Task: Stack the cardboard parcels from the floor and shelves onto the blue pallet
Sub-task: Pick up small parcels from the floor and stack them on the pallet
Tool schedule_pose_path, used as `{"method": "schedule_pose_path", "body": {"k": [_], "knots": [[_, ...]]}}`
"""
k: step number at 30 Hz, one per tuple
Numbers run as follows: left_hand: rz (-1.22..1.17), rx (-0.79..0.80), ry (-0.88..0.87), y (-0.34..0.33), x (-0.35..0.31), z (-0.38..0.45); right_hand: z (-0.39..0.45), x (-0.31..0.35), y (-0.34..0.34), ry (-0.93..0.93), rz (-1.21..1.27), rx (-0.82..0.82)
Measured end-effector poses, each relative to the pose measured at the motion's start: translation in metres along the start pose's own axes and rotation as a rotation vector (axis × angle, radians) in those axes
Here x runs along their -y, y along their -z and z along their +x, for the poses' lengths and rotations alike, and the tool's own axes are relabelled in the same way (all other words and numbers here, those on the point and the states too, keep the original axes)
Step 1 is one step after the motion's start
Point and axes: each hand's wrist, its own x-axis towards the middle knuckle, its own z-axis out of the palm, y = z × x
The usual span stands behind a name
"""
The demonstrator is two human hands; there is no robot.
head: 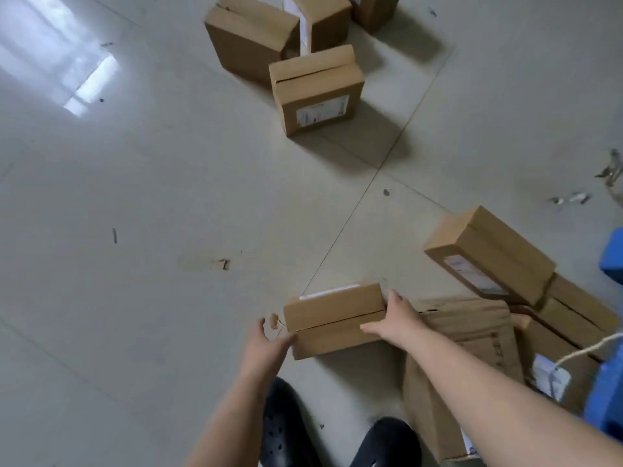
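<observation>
Parcel [333, 318] of plain brown cardboard, flat and oblong with a white label strip on its far edge, sits on the pale floor [135, 197] before my feet. My right hand [394, 320] grips its right end; my left hand [269, 335] touches its left corner, fingers relaxed. I see more cardboard parcels [317, 89] farther off, others heaped beside the blue pallet [606, 392].
</observation>
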Motion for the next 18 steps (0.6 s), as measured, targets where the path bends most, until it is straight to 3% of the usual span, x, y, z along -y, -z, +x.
{"method": "schedule_pose_path", "body": {"k": [5, 9, 13, 18], "knots": [[-0.173, 0.050, 0.120, -0.037, 0.024, 0.040, 0.039, -0.041, -0.038, -0.122, 0.317, 0.082], [-0.252, 0.045, 0.055, -0.037, -0.013, 0.015, 0.018, -0.032, -0.012, -0.120, 0.493, 0.053], [-0.276, 0.012, -0.140, -0.012, -0.103, -0.065, -0.045, 0.009, 0.072, -0.016, 0.683, -0.006], [-0.287, -0.027, -0.419, 0.036, -0.248, -0.238, -0.192, 0.076, 0.243, 0.200, 0.927, -0.128]]}}
